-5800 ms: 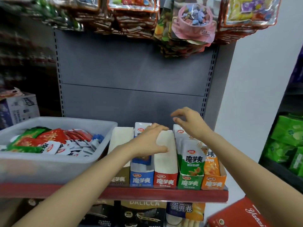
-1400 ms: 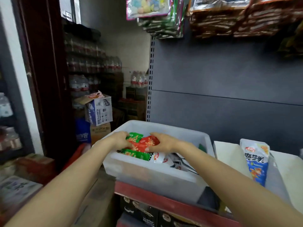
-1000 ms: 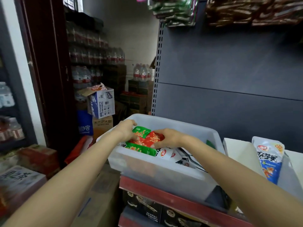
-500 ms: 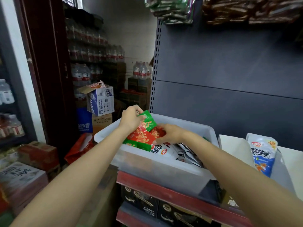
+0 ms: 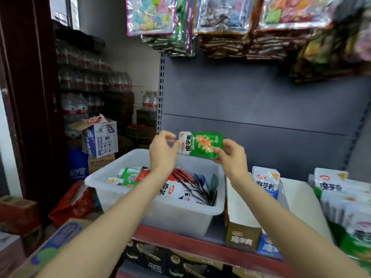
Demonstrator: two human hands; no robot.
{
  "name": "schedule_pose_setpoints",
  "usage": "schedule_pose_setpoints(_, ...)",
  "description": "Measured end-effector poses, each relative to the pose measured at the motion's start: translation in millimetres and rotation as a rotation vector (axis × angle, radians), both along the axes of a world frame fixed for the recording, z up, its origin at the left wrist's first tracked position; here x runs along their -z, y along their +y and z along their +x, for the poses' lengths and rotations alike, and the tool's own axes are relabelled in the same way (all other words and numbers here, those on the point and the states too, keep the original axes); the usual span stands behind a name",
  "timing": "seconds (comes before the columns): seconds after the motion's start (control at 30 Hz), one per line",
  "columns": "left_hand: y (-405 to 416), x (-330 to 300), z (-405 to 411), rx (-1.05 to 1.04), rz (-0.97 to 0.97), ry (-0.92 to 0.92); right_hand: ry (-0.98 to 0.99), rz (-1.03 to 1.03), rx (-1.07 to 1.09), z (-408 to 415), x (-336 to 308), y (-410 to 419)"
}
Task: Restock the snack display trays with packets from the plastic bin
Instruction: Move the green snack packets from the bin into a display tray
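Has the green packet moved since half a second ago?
Yes. The green packet has risen from just inside the plastic bin to well above its rim, held between both hands.

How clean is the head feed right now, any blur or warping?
Head view: the green packet held over the bin is fairly sharp; the left hand is slightly smeared; the hanging bags at upper right are blurred; wide-angle bending shows at the edges.
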State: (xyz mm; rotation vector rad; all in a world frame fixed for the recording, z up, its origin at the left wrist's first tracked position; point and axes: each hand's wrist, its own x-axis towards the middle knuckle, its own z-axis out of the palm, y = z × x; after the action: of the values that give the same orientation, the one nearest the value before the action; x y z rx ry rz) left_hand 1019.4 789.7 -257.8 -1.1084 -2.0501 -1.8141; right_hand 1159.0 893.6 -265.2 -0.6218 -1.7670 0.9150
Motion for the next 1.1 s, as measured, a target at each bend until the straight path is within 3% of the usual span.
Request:
schedule_pose_setpoints(0.13,35.5,-1.1,59.4,0.388,-0.176,-0.446,0.228,-0.136,-0.093,57.9,-5.7,0.9)
schedule_pose_setpoints(0.2,49.7,-5.8,91.7,0.604,-0.081,-0.632,0.256,-0.182,-0.120,84.6,-7.9,3.2)
schedule_pose_setpoints(0.33,72.1,-11.4,143.2,0.735,0.156,-0.689,0.124,-0.166,-0.058,143.5,-8.7,13.4)
schedule_pose_setpoints(0.6,114.2,-20.2,236.7,0.846,0.069,-0.362,-0.164,0.077,0.155,244.6,-24.7,56.8)
schedule_pose_setpoints(0.93,165.1,-24.6,267.7,0.750,0.059,0.066,-0.238,0.184,0.329,280.8,-19.4,116.0)
schedule_pose_setpoints(1.1,173.8,-8.5,266.5,0.757,-0.048,0.175,-0.256,0.214,0.364,285.5,-9.2,119.8)
